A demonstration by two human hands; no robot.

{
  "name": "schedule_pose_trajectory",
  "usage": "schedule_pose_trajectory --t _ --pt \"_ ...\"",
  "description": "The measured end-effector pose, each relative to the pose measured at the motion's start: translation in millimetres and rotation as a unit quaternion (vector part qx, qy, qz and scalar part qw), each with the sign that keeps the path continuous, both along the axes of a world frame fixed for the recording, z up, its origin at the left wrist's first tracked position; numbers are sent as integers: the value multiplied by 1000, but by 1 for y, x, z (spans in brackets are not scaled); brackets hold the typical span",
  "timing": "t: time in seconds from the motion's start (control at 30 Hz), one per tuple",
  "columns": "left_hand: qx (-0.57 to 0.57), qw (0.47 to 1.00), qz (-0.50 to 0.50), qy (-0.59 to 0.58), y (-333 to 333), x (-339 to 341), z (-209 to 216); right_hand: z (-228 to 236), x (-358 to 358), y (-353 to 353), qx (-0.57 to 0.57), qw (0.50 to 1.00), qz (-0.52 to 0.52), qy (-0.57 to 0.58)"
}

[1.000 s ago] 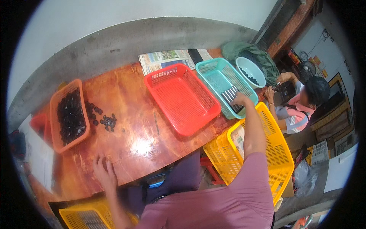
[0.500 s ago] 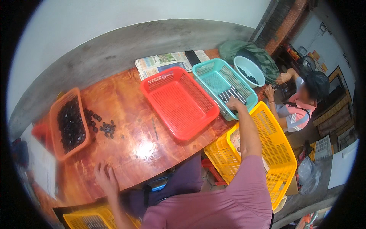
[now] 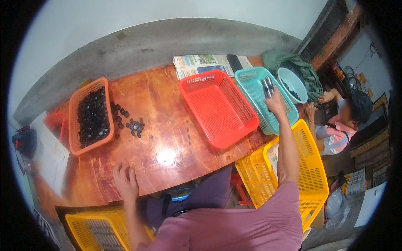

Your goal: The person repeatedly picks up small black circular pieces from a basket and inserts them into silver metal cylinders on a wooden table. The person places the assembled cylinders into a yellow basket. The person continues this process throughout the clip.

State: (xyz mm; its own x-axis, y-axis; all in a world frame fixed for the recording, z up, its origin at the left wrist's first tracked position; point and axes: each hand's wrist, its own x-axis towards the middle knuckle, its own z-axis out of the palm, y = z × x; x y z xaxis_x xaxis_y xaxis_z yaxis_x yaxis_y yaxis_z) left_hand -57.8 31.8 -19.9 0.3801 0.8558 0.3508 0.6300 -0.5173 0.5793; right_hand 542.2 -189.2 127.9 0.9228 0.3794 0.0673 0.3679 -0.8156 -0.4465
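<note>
My right hand (image 3: pixel 274 102) is closed around a bundle of slim silver-and-black rods (image 3: pixel 267 85), held over the teal basket (image 3: pixel 253 75). Their exact kind is too small to make out. My left hand (image 3: pixel 125 180) rests flat on the near edge of the wooden table (image 3: pixel 159 121), fingers apart, holding nothing. Beyond it lies a small cluster of round black pieces (image 3: pixel 135 127). An orange basket (image 3: pixel 110 125) full of similar black pieces stands at the left. Between the cluster and the teal basket sit a thin dark stick (image 3: pixel 188 133) and a red basket (image 3: pixel 217 113) with nothing in it.
A pale blue bowl (image 3: pixel 289 75) of dark pieces and a green cloth bag (image 3: pixel 289 60) stand at far right. Newspaper (image 3: pixel 201 60) and a black phone (image 3: pixel 234 62) lie by the wall. Yellow crates (image 3: pixel 310 167) flank me. A co-worker (image 3: pixel 339 121) sits at the right.
My right hand has gathered the rods lying in the teal basket and raised them. My left hand stays at the table edge. The whole view has shifted slightly.
</note>
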Motion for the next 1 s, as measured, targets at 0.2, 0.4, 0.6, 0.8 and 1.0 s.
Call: schedule_pose_trajectory --t 0.2,0.4,0.6,0.8,1.0 --pt "-21 1000 1 -14 1 -1 -2 -1 -117 86 -66 955 224 181" --pt "-12 1000 -1 -7 1 -4 -8 -43 -155 105 -65 942 307 114" --pt "-10 1000 4 -25 -1 -4 -7 5 -41 45 79 970 134 -188" --pt "-18 1000 10 -7 -2 2 -3 -75 67 -38 -128 979 81 138" --pt "-20 1000 22 2 -1 2 -3 -77 42 -36 -196 969 92 116"
